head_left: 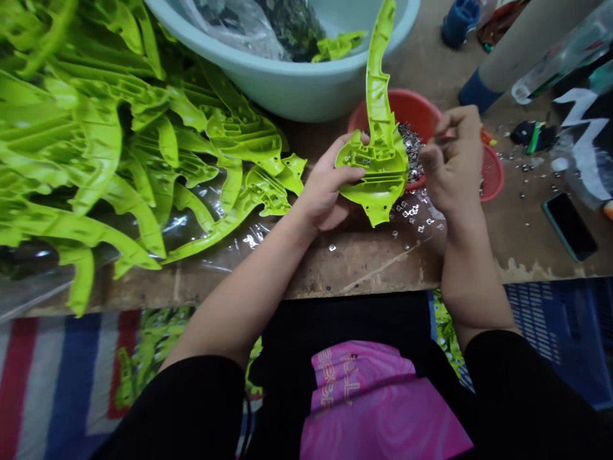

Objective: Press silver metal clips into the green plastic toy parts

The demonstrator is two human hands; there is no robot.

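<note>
Green plastic part (pixel 378 160): upright over the bench (pixel 373 262) edge, wide end down, narrow end rising in front of the basin (pixel 297 83).
Left hand (pixel 325 191): you grip the part's wide end, thumb across its face.
Right hand (pixel 453 160): fingers curled and pinched just beside the part, above the red basket (pixel 416 108); whether you hold anything cannot be told.
Metal pieces (pixel 412 150): in the basket, some loose on the bench.
Pile of green parts (pixel 119 140): to your left.

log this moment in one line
left hand: grips lime-green plastic shell | right hand: pinched beside shell, contents hidden | behind: round red plastic basket of small metal pieces | left: heap of matching green shells
</note>
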